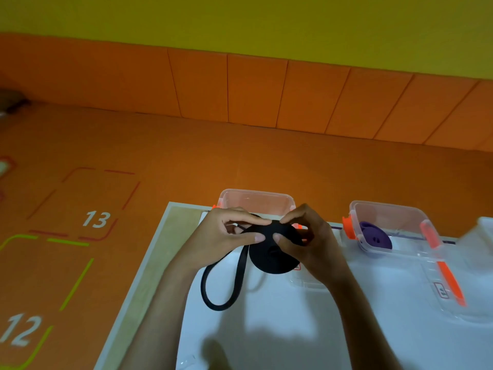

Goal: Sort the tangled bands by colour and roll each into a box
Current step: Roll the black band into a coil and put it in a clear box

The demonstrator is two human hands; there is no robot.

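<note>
A black band [269,256] is partly wound into a flat roll above the white table [266,329]; its loose end hangs in a loop down to the left. My left hand [226,233] pinches the band's strand at the roll's top left. My right hand [301,236] grips the roll from the right, thumb on its face. Behind my hands stands an empty clear box [256,200] with orange clips. To the right, a second clear box [386,228] holds a rolled purple band [374,237].
Two clear lids with orange clips lie on the table, one under my right hand [306,283], one at the right [442,284]. A white container edge [480,231] shows at far right. The orange floor [106,156] carries numbered markings, left of the table's edge.
</note>
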